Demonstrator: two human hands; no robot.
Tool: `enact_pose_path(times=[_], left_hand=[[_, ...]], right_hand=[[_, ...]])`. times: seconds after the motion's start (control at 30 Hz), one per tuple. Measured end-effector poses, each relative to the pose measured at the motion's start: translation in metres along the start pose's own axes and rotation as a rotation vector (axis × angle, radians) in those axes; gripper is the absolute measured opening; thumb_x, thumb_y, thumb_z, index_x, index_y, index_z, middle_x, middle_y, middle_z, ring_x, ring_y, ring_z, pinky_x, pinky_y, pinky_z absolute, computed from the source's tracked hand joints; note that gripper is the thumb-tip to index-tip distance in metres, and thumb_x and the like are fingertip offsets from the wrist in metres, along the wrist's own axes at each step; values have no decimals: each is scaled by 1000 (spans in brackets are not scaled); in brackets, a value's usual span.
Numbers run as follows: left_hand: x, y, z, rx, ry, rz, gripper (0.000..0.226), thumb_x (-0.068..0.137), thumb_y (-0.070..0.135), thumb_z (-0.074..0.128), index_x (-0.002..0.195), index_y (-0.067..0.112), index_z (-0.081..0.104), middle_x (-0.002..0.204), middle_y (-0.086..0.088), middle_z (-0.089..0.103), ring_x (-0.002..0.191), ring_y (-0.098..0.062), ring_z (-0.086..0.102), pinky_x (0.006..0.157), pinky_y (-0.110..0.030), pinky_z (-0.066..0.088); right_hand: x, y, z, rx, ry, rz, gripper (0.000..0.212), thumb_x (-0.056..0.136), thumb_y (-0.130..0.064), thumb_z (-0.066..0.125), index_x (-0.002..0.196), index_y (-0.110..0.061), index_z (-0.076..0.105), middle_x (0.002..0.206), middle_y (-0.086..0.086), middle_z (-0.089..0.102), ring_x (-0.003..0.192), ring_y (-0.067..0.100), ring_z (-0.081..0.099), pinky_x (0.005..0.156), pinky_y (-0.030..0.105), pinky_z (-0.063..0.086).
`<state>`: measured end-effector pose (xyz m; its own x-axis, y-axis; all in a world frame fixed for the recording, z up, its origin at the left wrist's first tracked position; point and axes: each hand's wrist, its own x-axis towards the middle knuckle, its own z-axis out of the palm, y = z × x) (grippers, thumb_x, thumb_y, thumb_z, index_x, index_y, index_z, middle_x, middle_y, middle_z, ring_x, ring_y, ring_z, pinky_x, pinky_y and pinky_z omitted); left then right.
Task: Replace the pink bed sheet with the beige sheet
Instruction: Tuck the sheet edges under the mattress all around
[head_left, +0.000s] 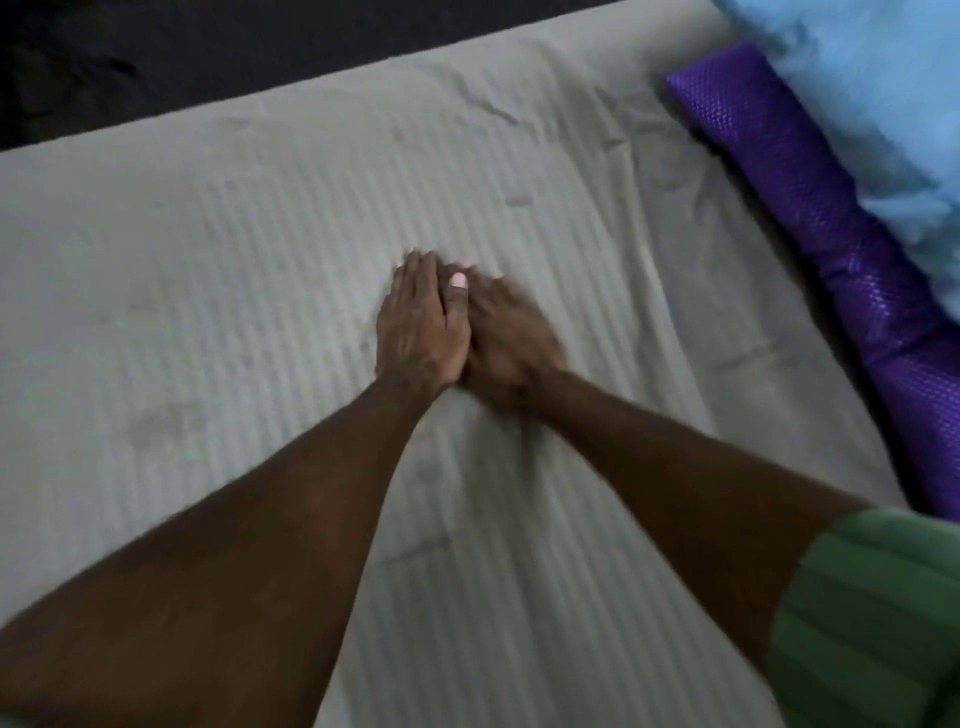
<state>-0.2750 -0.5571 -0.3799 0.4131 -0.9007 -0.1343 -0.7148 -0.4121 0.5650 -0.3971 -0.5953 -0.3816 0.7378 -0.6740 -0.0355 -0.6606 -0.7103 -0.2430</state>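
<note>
The beige sheet (218, 249), faintly striped, lies spread over the bed and fills most of the view, with creases toward the upper right. My left hand (418, 317) lies flat on the sheet near the middle, fingers straight and pointing away from me. My right hand (506, 338) rests palm down right beside it, touching it, and is blurred. Both forearms reach in from the bottom of the frame. No pink sheet is in view.
A purple textured pillow or bolster (841, 249) lies along the right side of the bed, with light blue bedding (878, 93) behind it. The dark floor (156, 57) shows beyond the far edge of the bed. A green sleeve (872, 618) is at the lower right.
</note>
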Motion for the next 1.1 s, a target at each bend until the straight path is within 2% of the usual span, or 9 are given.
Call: enact_pose_path(times=[0.13, 0.23, 0.4, 0.47, 0.67, 0.77, 0.87, 0.97, 1.1], left_hand=[[-12, -15, -3, 60, -73, 60, 67, 108, 51, 22, 160, 11, 29, 169, -10, 20, 158, -21, 12, 129, -39, 9], [-26, -4, -9, 13, -86, 78, 76, 103, 58, 15, 160, 10, 31, 168, -10, 25, 157, -21, 17, 129, -40, 13], [-59, 38, -3, -124, -108, 60, 69, 105, 56, 17, 159, 15, 34, 165, -6, 33, 155, -20, 24, 126, -44, 20], [-70, 44, 5, -142, -120, 50, 77, 100, 62, 11, 156, 15, 35, 163, -6, 37, 153, -22, 27, 124, -47, 24], [-94, 35, 25, -138, -143, 3, 89, 95, 68, 5, 146, 7, 44, 157, -15, 41, 151, -27, 30, 124, -47, 23], [-107, 42, 26, -87, -146, 29, 76, 104, 58, 14, 155, 7, 37, 164, -15, 32, 155, -26, 22, 128, -44, 17], [-128, 69, 30, -152, -137, 19, 75, 104, 56, 13, 156, 7, 37, 163, -14, 35, 154, -26, 26, 127, -44, 19], [-154, 92, 46, -225, -133, -93, 62, 110, 48, 21, 159, 12, 34, 166, -6, 30, 155, -19, 21, 128, -38, 13], [-176, 97, 65, -147, -202, -4, 63, 109, 47, 21, 158, 10, 34, 167, -11, 27, 156, -23, 18, 128, -38, 11]], right_hand=[[-30, 95, -18, -51, 76, 405, 64, 105, -42, 23, 163, -15, 19, 170, 5, 17, 157, 24, 15, 126, 46, 13], [-27, 71, -30, 94, 103, 542, 70, 101, -42, 18, 161, -6, 21, 170, 14, 14, 157, 30, 12, 127, 45, 7], [-89, -55, -6, 348, 0, 78, 60, 101, -32, 53, 152, -2, 42, 158, 24, 39, 149, 35, 31, 126, 50, 17], [-117, -50, 6, 195, -39, -64, 55, 103, -36, 45, 149, -6, 48, 154, 21, 45, 149, 34, 33, 127, 48, 17], [-171, 102, -20, -52, 40, 473, 64, 106, -46, 24, 164, -19, 15, 171, 3, 14, 157, 23, 12, 127, 45, 11], [-165, 92, -32, -8, 67, 619, 68, 104, -44, 20, 162, -8, 19, 170, 12, 13, 157, 27, 10, 127, 45, 7], [-163, 13, -11, 223, 21, 479, 70, 101, -45, 35, 160, -8, 26, 167, 15, 22, 156, 29, 16, 128, 42, 9], [-200, -61, -8, 372, -301, 302, 55, 93, -36, 62, 142, -13, 56, 146, 12, 55, 139, 32, 48, 116, 42, 37], [-240, -8, -3, 106, -83, 215, 61, 101, -42, 37, 154, -13, 44, 159, 13, 42, 151, 30, 31, 125, 48, 22]])
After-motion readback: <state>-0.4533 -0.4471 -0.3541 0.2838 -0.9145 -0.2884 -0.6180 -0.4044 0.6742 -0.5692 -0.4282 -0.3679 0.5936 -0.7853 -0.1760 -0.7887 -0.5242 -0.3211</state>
